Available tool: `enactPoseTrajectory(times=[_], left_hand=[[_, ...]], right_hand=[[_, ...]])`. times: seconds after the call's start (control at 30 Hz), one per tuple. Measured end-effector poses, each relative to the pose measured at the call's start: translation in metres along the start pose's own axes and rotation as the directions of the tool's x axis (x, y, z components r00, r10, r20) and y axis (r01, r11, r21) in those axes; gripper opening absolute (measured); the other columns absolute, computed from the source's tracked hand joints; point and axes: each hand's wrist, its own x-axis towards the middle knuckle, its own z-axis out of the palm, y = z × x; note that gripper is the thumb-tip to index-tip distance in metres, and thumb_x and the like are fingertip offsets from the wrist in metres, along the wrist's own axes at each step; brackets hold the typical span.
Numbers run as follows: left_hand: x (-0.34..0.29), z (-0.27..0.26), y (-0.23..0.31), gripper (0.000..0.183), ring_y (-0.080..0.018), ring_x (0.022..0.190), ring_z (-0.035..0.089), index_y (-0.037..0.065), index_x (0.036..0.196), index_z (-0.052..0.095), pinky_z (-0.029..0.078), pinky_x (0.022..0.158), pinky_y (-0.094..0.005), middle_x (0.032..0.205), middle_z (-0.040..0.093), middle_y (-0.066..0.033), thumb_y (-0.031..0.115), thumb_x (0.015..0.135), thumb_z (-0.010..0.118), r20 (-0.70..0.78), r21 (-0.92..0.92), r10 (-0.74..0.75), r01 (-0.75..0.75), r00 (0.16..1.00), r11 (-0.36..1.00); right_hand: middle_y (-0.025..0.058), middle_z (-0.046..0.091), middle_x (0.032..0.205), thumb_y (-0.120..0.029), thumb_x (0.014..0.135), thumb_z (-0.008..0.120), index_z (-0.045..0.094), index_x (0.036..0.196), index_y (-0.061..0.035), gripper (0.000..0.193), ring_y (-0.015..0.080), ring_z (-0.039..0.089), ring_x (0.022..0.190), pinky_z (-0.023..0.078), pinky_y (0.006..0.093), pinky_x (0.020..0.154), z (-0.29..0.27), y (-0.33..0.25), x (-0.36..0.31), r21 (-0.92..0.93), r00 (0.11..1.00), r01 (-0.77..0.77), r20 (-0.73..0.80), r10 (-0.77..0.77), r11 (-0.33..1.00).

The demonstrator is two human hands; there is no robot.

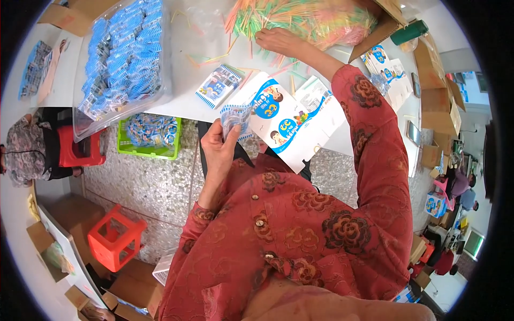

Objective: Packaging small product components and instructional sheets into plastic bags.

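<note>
My left hand (217, 147) is closed around a small blue-and-white striped packet (236, 119), thumb on one side and fingers behind it, holding it up just off the near edge of the white table (187, 59). Right beside that packet, on its far-right side, a large flat white sheet printed with blue and cartoon figures (286, 125) hangs over the same table edge, touching or nearly touching the packet. Just beyond the packet, on the table, lies a small striped booklet-like pack (218, 85).

My right hand (278, 40) reaches well past the packet to the far side of the table, fingers curled down onto a heap of thin coloured sticks (300, 18) spilling from a cardboard box (385, 24). I cannot tell whether the fingers have pinched any sticks or only rest on them. Loose sticks lie scattered on the table between that hand and the packet.

To the left of the packet, on the table, sits a big clear bag full of blue packets (126, 53). Below the table edge, left of my left hand, a green basket (150, 136) holds more blue packets. Farther left a red stool (80, 150) stands, and nearer me, on the speckled floor, an orange-red stool (115, 238).
</note>
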Motion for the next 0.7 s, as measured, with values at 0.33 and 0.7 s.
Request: enactPoseTrajectory(times=[0.33, 0.7], left_hand=[[0.001, -0.001, -0.007, 0.016, -0.0033, 0.075, 0.048, -0.003, 0.096, 0.061, 0.040, 0.068, -0.0187, 0.086, 0.060, 0.0015, 0.008, 0.085, 0.061, 0.049, 0.018, -0.001, 0.000, 0.999, 1.000], [-0.002, 0.001, -0.005, 0.017, -0.0041, 0.079, 0.050, -0.004, 0.099, 0.061, 0.041, 0.071, -0.0196, 0.089, 0.061, 0.0001, 0.007, 0.085, 0.060, 0.045, 0.034, -0.021, 0.019, 0.999, 0.999]], right_hand=[[0.0131, 0.057, 0.081, -0.002, 0.073, 0.055, 0.055, 0.073, -0.0002, 0.002, 0.0301, 0.060, 0.079, 0.051, 0.0364, 0.069, 0.001, -0.006, -0.006, 0.356, 0.977, -0.163, 0.187, 0.101, 0.920], [0.0110, 0.056, 0.091, 0.000, 0.074, 0.057, 0.052, 0.089, -0.0021, 0.017, 0.0298, 0.059, 0.087, 0.050, 0.0383, 0.071, -0.017, -0.004, -0.020, 0.397, 0.987, -0.017, 0.152, -0.047, 0.918]])
